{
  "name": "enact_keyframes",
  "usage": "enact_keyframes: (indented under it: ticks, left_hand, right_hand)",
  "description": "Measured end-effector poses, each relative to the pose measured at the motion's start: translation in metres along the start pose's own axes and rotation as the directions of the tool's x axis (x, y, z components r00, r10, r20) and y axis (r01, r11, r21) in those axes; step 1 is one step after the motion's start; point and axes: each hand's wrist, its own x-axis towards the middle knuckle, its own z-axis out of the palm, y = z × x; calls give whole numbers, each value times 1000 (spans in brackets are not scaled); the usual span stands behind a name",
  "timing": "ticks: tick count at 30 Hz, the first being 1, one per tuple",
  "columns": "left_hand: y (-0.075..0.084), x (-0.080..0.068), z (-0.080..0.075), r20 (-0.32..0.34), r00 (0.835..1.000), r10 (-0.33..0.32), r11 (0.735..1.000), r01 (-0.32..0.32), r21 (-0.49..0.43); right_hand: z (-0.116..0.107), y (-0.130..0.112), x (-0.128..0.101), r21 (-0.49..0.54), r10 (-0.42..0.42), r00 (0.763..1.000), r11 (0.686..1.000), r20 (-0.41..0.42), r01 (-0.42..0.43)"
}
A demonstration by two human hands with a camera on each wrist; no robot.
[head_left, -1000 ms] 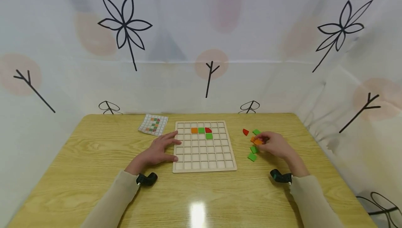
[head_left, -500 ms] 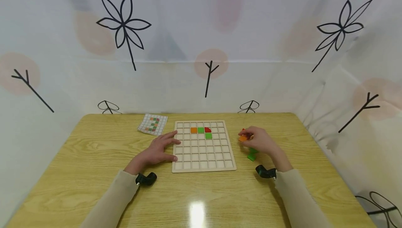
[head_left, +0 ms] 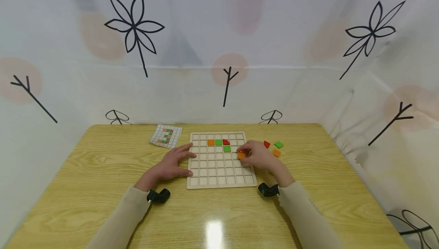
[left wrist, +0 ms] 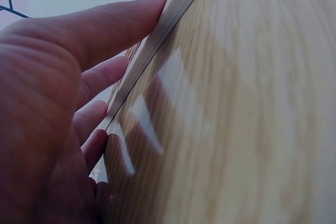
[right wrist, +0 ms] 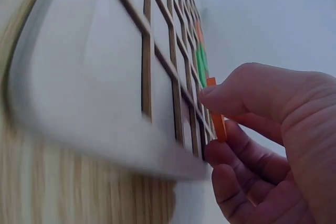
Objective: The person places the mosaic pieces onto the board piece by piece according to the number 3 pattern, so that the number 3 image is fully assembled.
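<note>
A wooden grid board (head_left: 203, 163) lies mid-table, with an orange square tile (head_left: 210, 142), two green tiles (head_left: 218, 142) and a red rounded tile (head_left: 226, 142) set in its cells. My left hand (head_left: 170, 164) rests its fingertips along the board's left edge, fingers spread; the left wrist view has them against the wooden rim (left wrist: 144, 56). Over the right side of the board, my right hand (head_left: 259, 155) pinches an orange tile (head_left: 241, 155) between thumb and fingers. In the right wrist view that orange tile (right wrist: 218, 125) is seen edge-on, just above the cells.
Right of the board lie a loose red tile (head_left: 266, 144), a green tile (head_left: 279, 144) and an orange tile (head_left: 276, 153). Other green pieces there are mostly hidden by my right wrist. A printed pattern sheet (head_left: 166, 136) lies at the back left. A patterned cloth hangs behind the table.
My right hand has picked an orange tile from the loose pieces and carried it left over the board. The left hand has stayed at the board's edge.
</note>
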Motion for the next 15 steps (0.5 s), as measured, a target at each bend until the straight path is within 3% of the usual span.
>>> enact_keyframes:
  ticks: [10,15]
  left_hand:
    - [1,-1,0,1,1000,4,1000,-4,-2]
    - [0,-1,-1,2,1000,5,1000,-5,-4]
  right_hand:
    - [16,-13,16,-66,-72,997,995,12,73]
    - [21,-17,18,-45,-79,997,996,17,80]
